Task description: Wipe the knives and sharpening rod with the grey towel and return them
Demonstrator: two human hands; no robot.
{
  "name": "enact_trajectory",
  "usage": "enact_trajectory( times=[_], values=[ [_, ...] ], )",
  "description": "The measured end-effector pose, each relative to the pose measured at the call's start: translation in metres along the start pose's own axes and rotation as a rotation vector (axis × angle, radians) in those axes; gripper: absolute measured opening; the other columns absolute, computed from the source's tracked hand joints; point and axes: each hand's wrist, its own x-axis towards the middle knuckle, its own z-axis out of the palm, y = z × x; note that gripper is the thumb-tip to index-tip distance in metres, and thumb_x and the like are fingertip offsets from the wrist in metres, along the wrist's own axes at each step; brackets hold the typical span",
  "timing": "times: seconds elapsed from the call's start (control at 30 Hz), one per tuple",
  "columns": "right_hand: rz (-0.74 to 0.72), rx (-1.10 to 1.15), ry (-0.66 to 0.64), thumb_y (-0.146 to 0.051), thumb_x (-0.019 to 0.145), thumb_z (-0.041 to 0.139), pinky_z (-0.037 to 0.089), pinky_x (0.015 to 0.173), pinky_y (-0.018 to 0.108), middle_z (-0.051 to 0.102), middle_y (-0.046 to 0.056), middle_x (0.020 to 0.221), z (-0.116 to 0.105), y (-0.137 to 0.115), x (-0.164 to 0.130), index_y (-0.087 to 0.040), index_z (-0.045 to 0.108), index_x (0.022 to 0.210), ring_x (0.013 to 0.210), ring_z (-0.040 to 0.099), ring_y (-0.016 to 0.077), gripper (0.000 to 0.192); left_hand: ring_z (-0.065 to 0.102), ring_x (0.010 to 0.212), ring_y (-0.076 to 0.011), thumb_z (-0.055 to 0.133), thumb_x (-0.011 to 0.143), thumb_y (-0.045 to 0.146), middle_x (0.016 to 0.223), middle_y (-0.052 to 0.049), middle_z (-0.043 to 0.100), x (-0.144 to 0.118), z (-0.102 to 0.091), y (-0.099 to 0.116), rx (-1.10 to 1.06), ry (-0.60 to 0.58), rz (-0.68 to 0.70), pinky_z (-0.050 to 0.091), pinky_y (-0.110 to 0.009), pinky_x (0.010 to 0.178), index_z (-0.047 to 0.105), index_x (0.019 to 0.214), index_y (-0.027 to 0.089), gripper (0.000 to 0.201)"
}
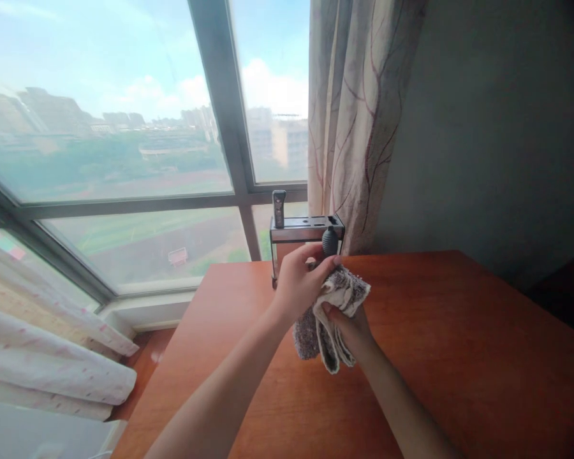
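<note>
In the head view, my left hand (302, 280) is closed around the lower end of a ribbed dark-grey handle (330, 241), which points upward. Whatever the handle belongs to is hidden below by a cloth. My right hand (351, 325) grips that folded grey-and-white cloth (342, 290), its thumb pressed on the front, and loose folds hang beneath. Just behind my hands stands a slotted rack (309, 231) with a dark frame. One dark riveted handle (279, 209), like a knife's, sticks up from the rack's left end.
The reddish-brown wooden table (440, 357) spreads under my arms, its far edge just past the rack. Large windows (124, 127) fill the left, and a patterned curtain (358, 115) hangs behind the table. Pale curtain fabric (52, 357) lies low on the left.
</note>
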Motion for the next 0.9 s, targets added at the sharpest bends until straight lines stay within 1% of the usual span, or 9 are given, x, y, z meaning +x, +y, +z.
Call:
enact_trajectory(
  times=[0.1, 0.2, 0.27, 0.33, 0.4, 0.57, 0.7, 0.8, 0.9],
  values=[
    [0.028, 0.004, -0.011, -0.032, 0.067, 0.079, 0.049, 0.097, 0.042, 0.071, 0.005, 0.114, -0.001, 0.003, 0.001, -0.026, 0.066, 0.112, 0.107, 0.065, 0.0263, 0.047, 0.06, 0.074, -0.0166, 0.068, 0.078, 0.039, 0.079, -0.003, 0.069, 0.008, 0.001, -0.002, -0.059, -0.008, -0.012, 0.046, -0.024, 0.063, 0.073, 0.089, 0.014, 0.027],
    [0.011, -0.033, -0.01, -0.034, 0.07, 0.077, 0.051, 0.094, 0.04, 0.073, 0.004, 0.108, 0.0, 0.005, -0.001, -0.025, 0.067, 0.109, 0.102, 0.067, 0.0249, 0.04, 0.061, 0.075, -0.0166, 0.068, 0.078, 0.04, 0.081, -0.004, 0.071, 0.023, -0.001, 0.0, -0.128, -0.015, 0.018, 0.047, -0.026, 0.065, 0.074, 0.091, 0.015, 0.029],
    [0.013, -0.067, -0.04, -0.036, 0.072, 0.075, 0.053, 0.091, 0.042, 0.074, 0.005, 0.103, 0.002, 0.008, -0.003, -0.023, 0.069, 0.105, 0.097, 0.068, 0.026, 0.036, 0.063, 0.074, -0.0161, 0.069, 0.078, 0.041, 0.081, -0.005, 0.072, 0.037, -0.004, 0.004, -0.223, 0.02, 0.029, 0.048, -0.027, 0.067, 0.074, 0.09, 0.015, 0.029],
    [0.014, -0.09, -0.067, -0.038, 0.072, 0.075, 0.053, 0.089, 0.045, 0.075, 0.007, 0.1, 0.004, 0.011, -0.004, -0.022, 0.07, 0.102, 0.095, 0.069, 0.0277, 0.034, 0.062, 0.07, -0.0142, 0.072, 0.075, 0.04, 0.079, -0.004, 0.072, 0.053, -0.008, 0.009, -0.277, 0.111, 0.042, 0.048, -0.025, 0.065, 0.073, 0.085, 0.014, 0.027],
    [0.011, -0.105, -0.084, -0.038, 0.071, 0.076, 0.054, 0.088, 0.047, 0.075, 0.008, 0.097, 0.006, 0.013, -0.005, -0.02, 0.071, 0.099, 0.093, 0.069, 0.0289, 0.034, 0.06, 0.067, -0.0121, 0.075, 0.072, 0.039, 0.075, -0.003, 0.071, 0.069, -0.014, 0.013, -0.256, 0.199, 0.087, 0.046, -0.023, 0.064, 0.072, 0.082, 0.015, 0.026],
    [-0.003, -0.149, -0.117, -0.038, 0.073, 0.073, 0.052, 0.09, 0.047, 0.075, 0.007, 0.097, 0.008, 0.019, -0.007, -0.021, 0.072, 0.097, 0.093, 0.069, 0.0281, 0.029, 0.055, 0.062, -0.0105, 0.072, 0.074, 0.043, 0.067, -0.002, 0.066, 0.108, -0.032, 0.026, -0.122, 0.288, 0.169, 0.042, -0.022, 0.057, 0.069, 0.07, 0.015, 0.029],
    [0.023, -0.184, -0.134, -0.038, 0.072, 0.074, 0.052, 0.09, 0.046, 0.075, 0.006, 0.098, 0.01, 0.029, -0.01, -0.022, 0.073, 0.094, 0.094, 0.069, 0.0295, 0.028, 0.056, 0.064, -0.0107, 0.07, 0.078, 0.037, 0.069, -0.003, 0.066, 0.141, -0.049, 0.04, -0.137, 0.372, 0.217, 0.041, -0.021, 0.056, 0.069, 0.076, 0.015, 0.022],
    [0.066, -0.186, -0.169, -0.041, 0.071, 0.075, 0.054, 0.086, 0.045, 0.076, 0.005, 0.096, 0.011, 0.039, -0.012, -0.024, 0.073, 0.095, 0.094, 0.068, 0.0311, 0.03, 0.06, 0.07, -0.0124, 0.07, 0.077, 0.033, 0.074, -0.002, 0.067, 0.163, -0.06, 0.051, -0.126, 0.389, 0.293, 0.043, -0.021, 0.057, 0.069, 0.086, 0.018, 0.018],
    [0.093, -0.172, -0.175, -0.041, 0.069, 0.077, 0.054, 0.086, 0.043, 0.076, 0.004, 0.097, 0.01, 0.045, -0.011, -0.024, 0.073, 0.094, 0.095, 0.068, 0.0326, 0.031, 0.061, 0.073, -0.0151, 0.072, 0.074, 0.035, 0.076, 0.0, 0.068, 0.178, -0.066, 0.059, -0.104, 0.387, 0.362, 0.043, -0.023, 0.055, 0.069, 0.087, 0.024, 0.017]
  ],
)
